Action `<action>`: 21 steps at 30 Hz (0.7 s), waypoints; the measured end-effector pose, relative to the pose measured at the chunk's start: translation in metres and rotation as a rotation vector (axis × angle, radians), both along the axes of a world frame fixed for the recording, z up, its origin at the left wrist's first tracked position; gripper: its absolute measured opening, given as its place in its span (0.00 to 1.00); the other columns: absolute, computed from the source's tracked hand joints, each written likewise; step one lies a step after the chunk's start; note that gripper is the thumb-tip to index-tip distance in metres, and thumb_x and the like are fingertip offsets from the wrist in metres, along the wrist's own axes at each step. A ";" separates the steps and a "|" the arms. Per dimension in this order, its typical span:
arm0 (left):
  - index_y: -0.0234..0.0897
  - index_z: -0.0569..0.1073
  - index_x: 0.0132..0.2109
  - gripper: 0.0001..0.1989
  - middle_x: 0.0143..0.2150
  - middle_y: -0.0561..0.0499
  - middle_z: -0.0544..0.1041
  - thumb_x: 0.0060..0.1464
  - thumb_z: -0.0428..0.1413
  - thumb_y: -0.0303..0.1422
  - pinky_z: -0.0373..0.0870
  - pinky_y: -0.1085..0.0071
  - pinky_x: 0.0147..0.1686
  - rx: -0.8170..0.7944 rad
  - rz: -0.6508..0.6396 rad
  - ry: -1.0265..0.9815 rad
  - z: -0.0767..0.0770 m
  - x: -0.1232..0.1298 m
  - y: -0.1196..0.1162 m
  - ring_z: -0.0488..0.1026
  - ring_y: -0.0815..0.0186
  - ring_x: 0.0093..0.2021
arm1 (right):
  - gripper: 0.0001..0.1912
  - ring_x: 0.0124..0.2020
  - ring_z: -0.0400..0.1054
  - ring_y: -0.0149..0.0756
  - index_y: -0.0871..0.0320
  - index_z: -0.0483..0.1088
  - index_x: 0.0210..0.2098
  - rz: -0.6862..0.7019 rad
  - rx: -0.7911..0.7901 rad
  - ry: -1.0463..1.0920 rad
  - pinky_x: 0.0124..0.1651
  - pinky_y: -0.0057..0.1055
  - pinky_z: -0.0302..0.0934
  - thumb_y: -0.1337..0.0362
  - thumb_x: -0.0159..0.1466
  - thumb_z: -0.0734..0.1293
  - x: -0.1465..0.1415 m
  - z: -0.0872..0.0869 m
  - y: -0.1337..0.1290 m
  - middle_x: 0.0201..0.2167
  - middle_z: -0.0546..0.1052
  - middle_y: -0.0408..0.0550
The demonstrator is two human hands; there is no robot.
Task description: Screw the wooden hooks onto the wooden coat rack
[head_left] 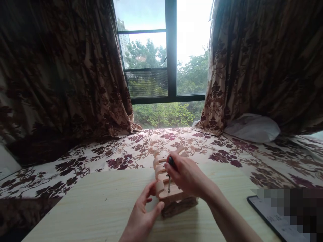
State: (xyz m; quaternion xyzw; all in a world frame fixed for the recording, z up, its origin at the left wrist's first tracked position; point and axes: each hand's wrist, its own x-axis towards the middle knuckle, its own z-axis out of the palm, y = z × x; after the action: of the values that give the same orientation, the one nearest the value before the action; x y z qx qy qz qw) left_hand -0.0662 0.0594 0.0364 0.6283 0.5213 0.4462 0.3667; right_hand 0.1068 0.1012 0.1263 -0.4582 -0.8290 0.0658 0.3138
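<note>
Curtains (pixel 88 67) with a dark floral pattern are drawn to either side of a dark-framed window (pixel 171 50). Below it, a ledge is covered by matching floral cloth (pixel 93 156), on which a white plastic bag (pixel 252 128) is rested at the right. A pale wooden table (pixel 106 198) is set in front, its right side occupied by a phone-like device (pixel 272 213), partly masked by pixelation. Near the table's middle, a ridged wooden piece (pixel 174 193) is placed, with a dark, rough block (pixel 179 207) seen beneath its near end. The near left corner is bracketed by the left hand (pixel 146 209), thumb and fingers curved apart; how firmly it is gripped cannot be told. A screwdriver (pixel 169 184) is pinched by its handle in the right hand (pixel 183 170), its tip lowered to the near section. The ridged sections appear already joined; work at the tip seems unfinished. Whether a screw is seated there, or how many remain, cannot be made out.
</note>
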 end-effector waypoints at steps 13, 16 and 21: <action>0.42 0.69 0.53 0.17 0.51 0.50 0.75 0.56 0.52 0.34 0.71 0.71 0.48 0.552 0.174 0.544 0.006 0.008 -0.039 0.74 0.65 0.47 | 0.06 0.24 0.59 0.30 0.56 0.60 0.35 0.123 -0.023 0.073 0.27 0.27 0.43 0.61 0.66 0.57 0.009 -0.001 0.001 0.24 0.70 0.42; 0.36 0.58 0.63 0.30 0.60 0.45 0.67 0.53 0.52 0.31 0.69 0.68 0.52 0.620 0.050 0.879 -0.013 0.012 -0.035 0.67 0.61 0.58 | 0.06 0.23 0.55 0.29 0.56 0.60 0.34 0.130 -0.007 0.039 0.25 0.28 0.40 0.61 0.65 0.57 0.007 0.002 0.006 0.23 0.69 0.42; 0.29 0.48 0.66 0.37 0.65 0.39 0.56 0.51 0.51 0.31 0.72 0.68 0.47 0.458 0.062 1.140 -0.033 0.020 -0.027 0.65 0.56 0.59 | 0.07 0.22 0.51 0.29 0.57 0.60 0.33 0.163 0.025 -0.029 0.25 0.29 0.39 0.61 0.65 0.57 0.005 0.007 0.015 0.24 0.69 0.43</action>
State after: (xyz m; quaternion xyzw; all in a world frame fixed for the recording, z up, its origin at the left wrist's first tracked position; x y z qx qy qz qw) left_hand -0.0458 0.0324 0.0037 0.8155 0.5440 0.1510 -0.1273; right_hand 0.1113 0.1164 0.1330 -0.3859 -0.8689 0.0740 0.3009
